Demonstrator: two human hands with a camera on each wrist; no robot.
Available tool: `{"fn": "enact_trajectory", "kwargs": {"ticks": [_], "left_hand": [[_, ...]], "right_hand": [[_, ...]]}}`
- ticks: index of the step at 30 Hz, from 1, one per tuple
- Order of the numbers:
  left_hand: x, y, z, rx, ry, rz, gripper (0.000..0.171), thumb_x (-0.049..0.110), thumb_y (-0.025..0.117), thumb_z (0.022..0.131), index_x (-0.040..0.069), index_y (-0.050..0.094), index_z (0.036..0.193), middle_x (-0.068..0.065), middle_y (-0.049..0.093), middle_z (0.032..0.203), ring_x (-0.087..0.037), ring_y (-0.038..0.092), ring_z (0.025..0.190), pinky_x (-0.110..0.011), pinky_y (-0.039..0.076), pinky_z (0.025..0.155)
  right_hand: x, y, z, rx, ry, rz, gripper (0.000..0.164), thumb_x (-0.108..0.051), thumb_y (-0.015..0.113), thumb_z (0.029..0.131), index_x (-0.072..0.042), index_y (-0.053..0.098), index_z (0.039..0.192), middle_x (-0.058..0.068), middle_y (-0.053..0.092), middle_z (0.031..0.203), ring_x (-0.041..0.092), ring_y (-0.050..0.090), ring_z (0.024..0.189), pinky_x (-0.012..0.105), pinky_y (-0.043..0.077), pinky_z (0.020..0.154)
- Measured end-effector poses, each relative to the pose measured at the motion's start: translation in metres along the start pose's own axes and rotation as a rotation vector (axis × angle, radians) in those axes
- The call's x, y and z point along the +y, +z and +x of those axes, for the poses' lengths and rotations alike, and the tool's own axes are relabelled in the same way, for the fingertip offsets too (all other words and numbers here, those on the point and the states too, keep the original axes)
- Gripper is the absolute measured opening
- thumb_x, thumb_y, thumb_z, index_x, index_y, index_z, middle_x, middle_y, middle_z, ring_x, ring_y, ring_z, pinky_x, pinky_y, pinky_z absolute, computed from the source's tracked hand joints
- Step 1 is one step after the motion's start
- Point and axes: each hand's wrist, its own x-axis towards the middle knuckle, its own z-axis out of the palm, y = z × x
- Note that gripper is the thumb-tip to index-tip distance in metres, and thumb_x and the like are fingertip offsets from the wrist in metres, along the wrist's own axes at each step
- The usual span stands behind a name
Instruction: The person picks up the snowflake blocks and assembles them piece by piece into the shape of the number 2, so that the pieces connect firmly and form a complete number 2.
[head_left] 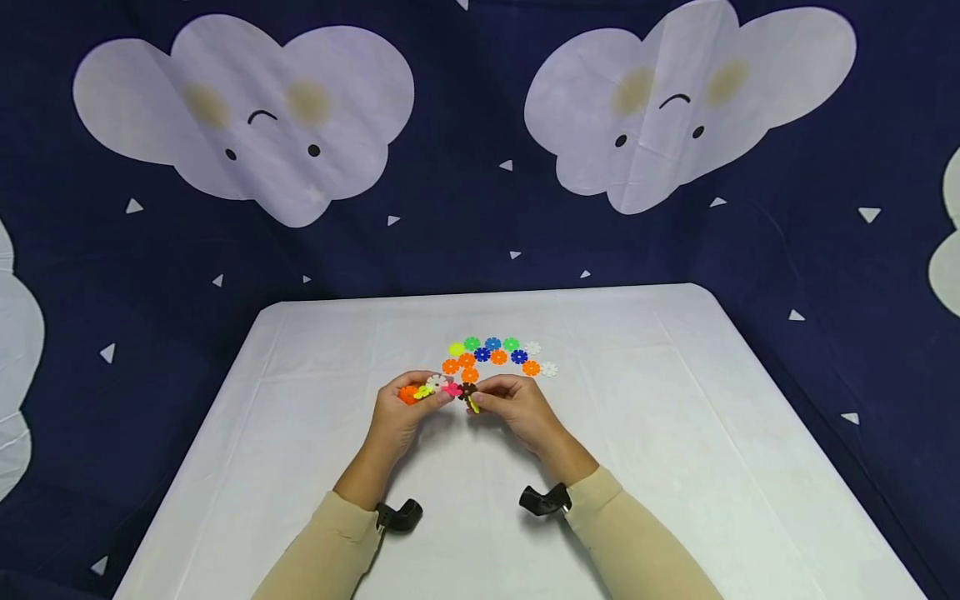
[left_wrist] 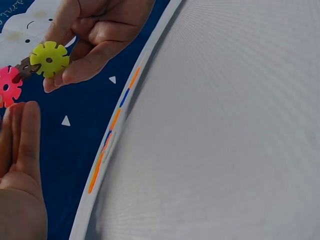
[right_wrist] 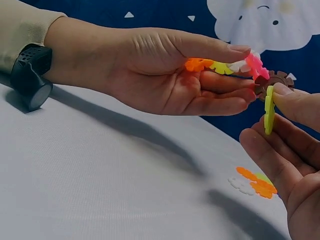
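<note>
A short chain of interlocking snowflake discs joins orange, yellow, white, pink (right_wrist: 256,66) and brown (right_wrist: 275,80) pieces. My left hand (head_left: 396,414) holds this chain between its thumb and fingers, its orange end (right_wrist: 197,64) lying near the base of the thumb. At the other end, a yellow disc (left_wrist: 50,60) is slotted into the brown one, standing across it. My right hand (head_left: 528,412) pinches that yellow disc and the brown one's edge with thumb and fingertips. Both hands are raised above the table, close together.
Loose discs lie flat on the white table (head_left: 637,458) just beyond the hands: several orange (head_left: 498,357), blue (head_left: 492,343), green (head_left: 511,343) and white (head_left: 549,369) ones, plus a yellow (head_left: 457,349). A dark blue cloud-patterned cloth (head_left: 465,242) hangs behind.
</note>
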Motion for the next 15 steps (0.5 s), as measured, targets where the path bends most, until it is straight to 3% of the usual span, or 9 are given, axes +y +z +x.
{"fn": "enact_trajectory", "kwargs": {"ticks": [3,6,10,13,15], "left_hand": [[0.000,-0.002,0.000,-0.013,-0.029,0.026,0.031,-0.006,0.088,0.083,-0.008,0.071,0.109,-0.020,0.070,0.113,-0.024,0.071,0.094,-0.032,0.060,0.084],[0.000,-0.005,0.001,-0.028,-0.032,0.110,0.030,-0.001,0.090,0.082,-0.006,0.074,0.106,-0.015,0.071,0.111,-0.021,0.068,0.092,-0.029,0.060,0.082],[0.002,-0.010,0.002,-0.143,0.014,0.211,0.027,0.000,0.089,0.084,-0.004,0.078,0.109,-0.015,0.075,0.107,-0.020,0.068,0.094,-0.026,0.056,0.081],[0.003,-0.010,0.002,-0.230,0.050,0.256,0.025,-0.001,0.086,0.087,-0.003,0.079,0.111,-0.015,0.076,0.106,-0.022,0.068,0.093,-0.025,0.054,0.076],[0.003,-0.008,0.001,-0.250,0.056,0.291,0.026,0.001,0.088,0.086,0.000,0.080,0.110,-0.012,0.077,0.105,-0.022,0.068,0.094,-0.025,0.053,0.077]], "right_hand": [[-0.001,-0.001,0.000,-0.005,0.003,-0.028,0.017,0.006,0.074,0.096,0.014,0.072,0.111,0.018,0.076,0.105,0.026,0.075,0.087,0.041,0.061,0.086],[-0.004,-0.004,0.000,-0.005,0.012,-0.112,0.017,0.001,0.076,0.097,0.010,0.074,0.111,0.015,0.076,0.104,0.025,0.074,0.089,0.038,0.061,0.085],[-0.007,-0.011,0.001,-0.009,0.007,-0.199,0.015,-0.002,0.077,0.096,0.005,0.077,0.110,0.013,0.077,0.103,0.026,0.073,0.090,0.035,0.060,0.083],[-0.008,-0.013,0.001,-0.029,-0.008,-0.200,0.015,-0.001,0.077,0.096,0.005,0.078,0.109,0.015,0.077,0.104,0.027,0.073,0.090,0.035,0.060,0.082],[-0.007,-0.013,0.001,-0.044,-0.019,-0.209,0.015,-0.002,0.077,0.096,0.005,0.078,0.109,0.015,0.077,0.104,0.026,0.073,0.091,0.034,0.060,0.082]]}}
